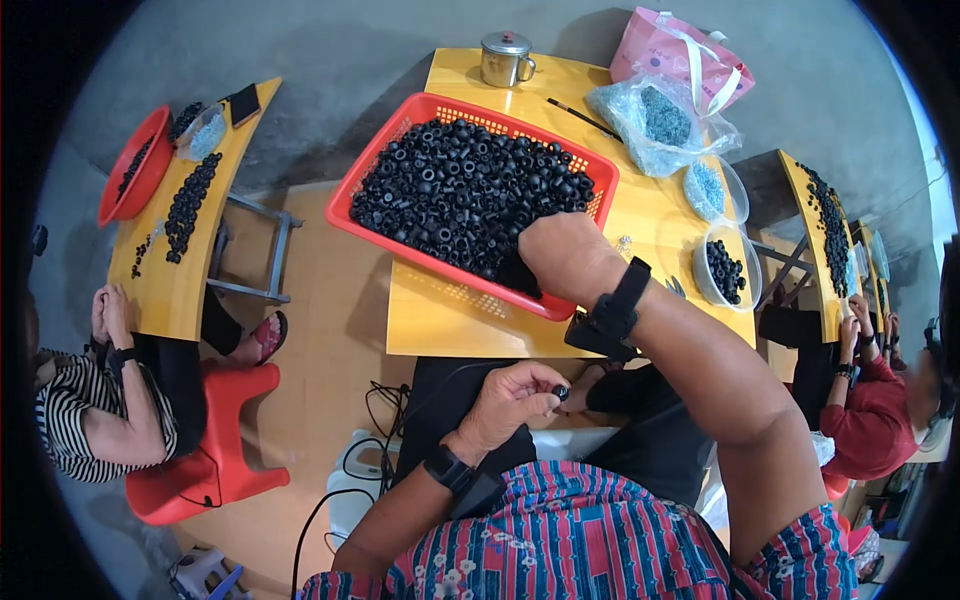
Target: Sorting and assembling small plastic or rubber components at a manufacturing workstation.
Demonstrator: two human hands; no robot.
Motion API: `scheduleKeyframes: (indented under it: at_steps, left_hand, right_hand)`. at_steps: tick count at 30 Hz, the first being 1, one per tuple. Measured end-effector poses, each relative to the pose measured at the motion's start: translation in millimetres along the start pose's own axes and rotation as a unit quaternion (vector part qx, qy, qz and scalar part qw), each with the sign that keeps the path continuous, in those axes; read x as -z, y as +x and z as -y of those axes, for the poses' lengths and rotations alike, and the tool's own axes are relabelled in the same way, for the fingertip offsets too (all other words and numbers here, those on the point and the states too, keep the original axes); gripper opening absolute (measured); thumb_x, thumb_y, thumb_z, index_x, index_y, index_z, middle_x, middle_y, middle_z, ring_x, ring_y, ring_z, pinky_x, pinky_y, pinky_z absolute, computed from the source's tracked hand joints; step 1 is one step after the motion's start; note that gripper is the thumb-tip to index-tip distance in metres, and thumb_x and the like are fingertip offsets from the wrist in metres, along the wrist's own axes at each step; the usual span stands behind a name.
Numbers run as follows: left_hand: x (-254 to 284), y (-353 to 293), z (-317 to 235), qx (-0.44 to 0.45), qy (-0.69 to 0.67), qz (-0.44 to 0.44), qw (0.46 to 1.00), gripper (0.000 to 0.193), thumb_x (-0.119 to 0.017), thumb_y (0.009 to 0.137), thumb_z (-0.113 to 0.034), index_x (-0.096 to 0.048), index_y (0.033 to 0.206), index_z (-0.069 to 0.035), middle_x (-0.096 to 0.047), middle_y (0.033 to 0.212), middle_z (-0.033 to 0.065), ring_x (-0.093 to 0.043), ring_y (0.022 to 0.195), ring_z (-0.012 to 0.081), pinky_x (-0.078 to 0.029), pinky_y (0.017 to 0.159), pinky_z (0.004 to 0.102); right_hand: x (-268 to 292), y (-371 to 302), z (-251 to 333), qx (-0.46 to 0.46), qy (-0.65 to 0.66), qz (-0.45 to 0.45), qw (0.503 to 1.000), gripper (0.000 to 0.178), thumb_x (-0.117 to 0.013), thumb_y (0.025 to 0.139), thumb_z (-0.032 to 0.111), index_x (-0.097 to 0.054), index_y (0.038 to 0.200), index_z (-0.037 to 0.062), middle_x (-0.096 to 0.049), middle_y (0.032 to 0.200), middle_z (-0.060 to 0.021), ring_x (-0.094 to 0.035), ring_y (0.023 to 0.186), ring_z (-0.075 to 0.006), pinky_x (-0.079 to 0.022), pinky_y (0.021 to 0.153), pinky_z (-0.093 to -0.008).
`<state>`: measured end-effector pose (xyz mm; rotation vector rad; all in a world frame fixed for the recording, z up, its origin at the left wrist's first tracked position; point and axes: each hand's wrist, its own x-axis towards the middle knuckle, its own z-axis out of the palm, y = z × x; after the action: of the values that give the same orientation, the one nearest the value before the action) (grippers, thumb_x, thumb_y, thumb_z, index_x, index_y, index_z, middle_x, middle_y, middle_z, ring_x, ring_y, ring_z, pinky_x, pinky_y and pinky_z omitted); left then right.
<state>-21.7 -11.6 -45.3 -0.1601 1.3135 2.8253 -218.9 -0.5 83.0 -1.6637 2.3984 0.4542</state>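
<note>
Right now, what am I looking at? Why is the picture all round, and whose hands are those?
A camera worn on a person's head looks down, and its wide lens bends the edges round. The two arms from the bottom are that person's own. The left hand pinches one small black ring over the lap. The right hand reaches into a red basket full of black rings on a yellow table. Also there: a metal mug, plastic bags and two clear tubs. Other people sit at tables on either side.
</note>
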Motion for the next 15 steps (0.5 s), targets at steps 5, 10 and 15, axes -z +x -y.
scheduleKeyframes:
  at_steps: [5, 10, 15]
  left_hand:
    - [-9, 4, -1, 0.016, 0.002, -0.012, 1.0, 0.021, -0.067, 0.085, -0.001, -0.064, 0.106, 0.001, -0.063, 0.091, 0.0027, -0.059, 0.078, 0.0077, -0.05, 0.072, 0.0215]
    - [-8, 4, 1, 0.012, 0.03, -0.019, 0.999, 0.02, -0.067, 0.085, -0.002, -0.064, 0.104, 0.001, -0.063, 0.088, 0.0026, -0.059, 0.076, 0.0079, -0.049, 0.071, 0.0218]
    - [-9, 4, 2, -0.01, 0.01, -0.007, 1.0, 0.019, -0.067, 0.085, -0.002, -0.064, 0.103, 0.001, -0.063, 0.088, 0.0032, -0.058, 0.075, 0.009, -0.049, 0.07, 0.0221]
  right_hand:
    - [-1, 5, -3, 0.01, 0.006, 0.011, 1.0, 0.012, -0.062, 0.079, 0.01, -0.072, 0.084, 0.0053, -0.071, 0.086, -0.0136, -0.07, 0.083, -0.0293, -0.056, 0.07, -0.0381]
    - [4, 4, -1, 0.005, 0.01, 0.039, 0.999, 0.016, -0.059, 0.083, 0.009, -0.073, 0.088, 0.0058, -0.071, 0.092, -0.0127, -0.07, 0.089, -0.0287, -0.055, 0.074, -0.038]
    - [-4, 7, -2, 0.023, 0.006, 0.047, 0.999, 0.016, -0.06, 0.083, 0.01, -0.073, 0.09, 0.0056, -0.071, 0.094, -0.0135, -0.069, 0.092, -0.029, -0.055, 0.076, -0.0382]
